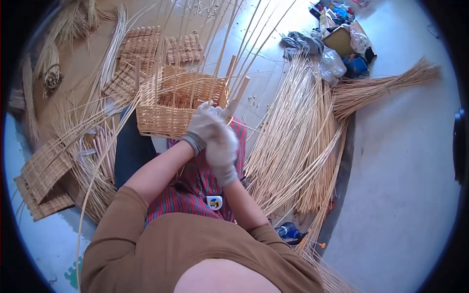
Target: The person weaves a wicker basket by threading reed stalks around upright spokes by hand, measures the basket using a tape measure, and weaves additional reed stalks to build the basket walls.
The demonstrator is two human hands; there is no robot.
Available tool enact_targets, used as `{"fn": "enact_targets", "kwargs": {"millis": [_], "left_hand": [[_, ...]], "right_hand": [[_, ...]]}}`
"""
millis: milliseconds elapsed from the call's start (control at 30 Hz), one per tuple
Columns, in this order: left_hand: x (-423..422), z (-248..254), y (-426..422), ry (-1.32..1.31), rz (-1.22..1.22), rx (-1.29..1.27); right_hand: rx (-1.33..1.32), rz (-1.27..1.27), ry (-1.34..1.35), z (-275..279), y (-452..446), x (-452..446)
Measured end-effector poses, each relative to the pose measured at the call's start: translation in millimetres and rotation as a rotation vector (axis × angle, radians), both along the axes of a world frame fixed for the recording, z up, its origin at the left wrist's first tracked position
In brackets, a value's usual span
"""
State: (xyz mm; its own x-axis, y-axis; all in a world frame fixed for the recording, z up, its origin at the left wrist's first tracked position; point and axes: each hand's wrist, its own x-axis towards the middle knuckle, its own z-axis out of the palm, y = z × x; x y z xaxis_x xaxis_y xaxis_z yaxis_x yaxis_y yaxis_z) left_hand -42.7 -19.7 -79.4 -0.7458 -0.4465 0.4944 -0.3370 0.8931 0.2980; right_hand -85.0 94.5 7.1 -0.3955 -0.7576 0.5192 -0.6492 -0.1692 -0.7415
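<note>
A partly woven wicker basket, roughly box-shaped, rests at my lap with its long upright stakes standing up from it. Flat wooden strips rise at its right corner. My left hand, in a pale work glove, is closed at the basket's near right corner, its fingertips by the rim and stakes. My right hand, also gloved, is close against the left one and smeared by motion, so its fingers cannot be made out. Loose weaving canes trail from the basket's left side.
Bundles of long canes lie on the floor to my right, with another tied bundle beyond. Woven panels lie past the basket, and more panels at the left. A box with bags stands at the far right. A tape measure lies on my lap.
</note>
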Motion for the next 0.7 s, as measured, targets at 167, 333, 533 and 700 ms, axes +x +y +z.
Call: {"fn": "enact_targets", "kwargs": {"millis": [167,333,533,700], "left_hand": [[32.2,62.4,17.8,0.452,-0.035,0.399],[54.0,39.9,-21.8,0.961,-0.028,1.382],[-38.6,126.2,-40.4,0.34,-0.194,0.75],[-45.5,94.5,-24.5,0.185,-0.201,0.867]], "right_hand": [[-0.236,0.077,-0.708,23.2,-29.4,-34.9],[0.539,0.08,-0.379,-26.4,-40.4,-101.1],[0.423,-0.444,0.038,-26.3,-49.1,-60.6],[0.287,-0.465,0.036,-63.2,-62.1,-82.6]]}}
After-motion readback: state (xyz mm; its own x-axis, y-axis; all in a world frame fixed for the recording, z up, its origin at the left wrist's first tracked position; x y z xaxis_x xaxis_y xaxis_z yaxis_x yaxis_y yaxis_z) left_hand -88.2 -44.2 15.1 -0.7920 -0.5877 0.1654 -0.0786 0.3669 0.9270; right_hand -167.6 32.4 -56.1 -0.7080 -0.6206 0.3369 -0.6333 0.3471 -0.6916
